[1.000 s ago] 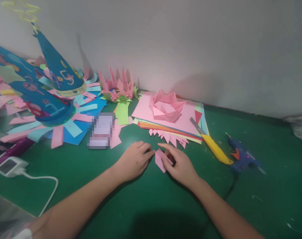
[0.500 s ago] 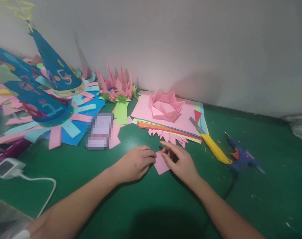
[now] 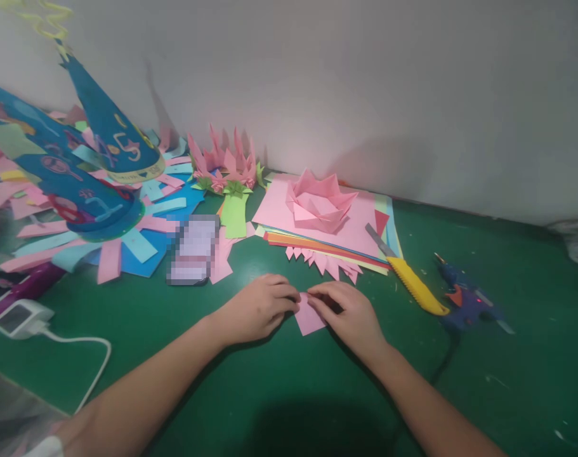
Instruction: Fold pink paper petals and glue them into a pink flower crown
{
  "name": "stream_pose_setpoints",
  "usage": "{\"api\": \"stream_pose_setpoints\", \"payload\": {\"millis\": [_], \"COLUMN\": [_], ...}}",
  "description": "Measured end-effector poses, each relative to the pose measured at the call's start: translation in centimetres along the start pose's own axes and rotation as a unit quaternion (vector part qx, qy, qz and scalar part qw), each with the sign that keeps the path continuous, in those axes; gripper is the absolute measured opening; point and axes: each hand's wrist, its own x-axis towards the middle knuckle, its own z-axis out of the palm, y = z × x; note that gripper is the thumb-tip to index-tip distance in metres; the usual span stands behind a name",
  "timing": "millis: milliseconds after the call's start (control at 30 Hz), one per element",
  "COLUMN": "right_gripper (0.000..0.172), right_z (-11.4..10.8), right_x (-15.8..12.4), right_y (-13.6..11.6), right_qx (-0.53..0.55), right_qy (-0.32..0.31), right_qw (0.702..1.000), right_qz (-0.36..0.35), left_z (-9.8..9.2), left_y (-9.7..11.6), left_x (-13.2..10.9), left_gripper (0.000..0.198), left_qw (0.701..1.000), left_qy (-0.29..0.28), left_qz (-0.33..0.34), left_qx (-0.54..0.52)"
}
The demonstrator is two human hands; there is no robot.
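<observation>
A small piece of pink paper (image 3: 310, 318) lies on the green table between my two hands. My left hand (image 3: 260, 309) has its curled fingertips on the paper's left edge. From the other side my right hand (image 3: 348, 313) pinches the paper's upper edge between thumb and index finger. Just beyond the hands sits a row of pointed pink paper pieces (image 3: 324, 261). Behind it a pink folded paper lotus (image 3: 321, 203) rests on a stack of coloured sheets (image 3: 269, 206).
A yellow utility knife (image 3: 417, 285) with its blade out leans on the stack's right corner. Right of it lies a blue glue gun (image 3: 474, 304). A phone (image 3: 193, 249), a pink paper crown (image 3: 226, 162), blue cone hats (image 3: 112, 120) and a white cable (image 3: 108, 355) are on the left.
My right index finger has come down from a raised, stretched position and now meets the thumb at the paper's top edge. The left hand has stayed nearly still.
</observation>
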Motion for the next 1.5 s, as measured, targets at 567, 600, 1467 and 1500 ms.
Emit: {"api": "stream_pose_setpoints", "payload": {"millis": [567,600,1467,1500], "right_gripper": [0.021,0.022,0.016,0.016], "right_z": [-0.21,-0.20,-0.60,-0.60], "right_x": [-0.15,-0.18,0.14,0.15], "right_y": [0.45,0.46,0.70,0.69], "right_qx": [-0.098,-0.109,0.010,0.011], "right_qy": [-0.063,-0.065,-0.033,-0.030], "right_qw": [0.983,0.980,0.993,0.994], "right_qz": [-0.143,-0.152,-0.111,-0.105], "left_z": [0.14,0.10,0.20,0.18], "left_y": [0.25,0.27,0.15,0.19], "left_x": [0.02,0.05,0.02,0.01], "left_gripper": [0.026,0.026,0.029,0.028], "left_qw": [1.000,1.000,0.999,0.999], "left_qy": [0.013,0.011,0.010,0.013], "left_qz": [-0.012,-0.013,-0.033,-0.036], "left_qx": [-0.001,-0.003,0.000,0.005]}}
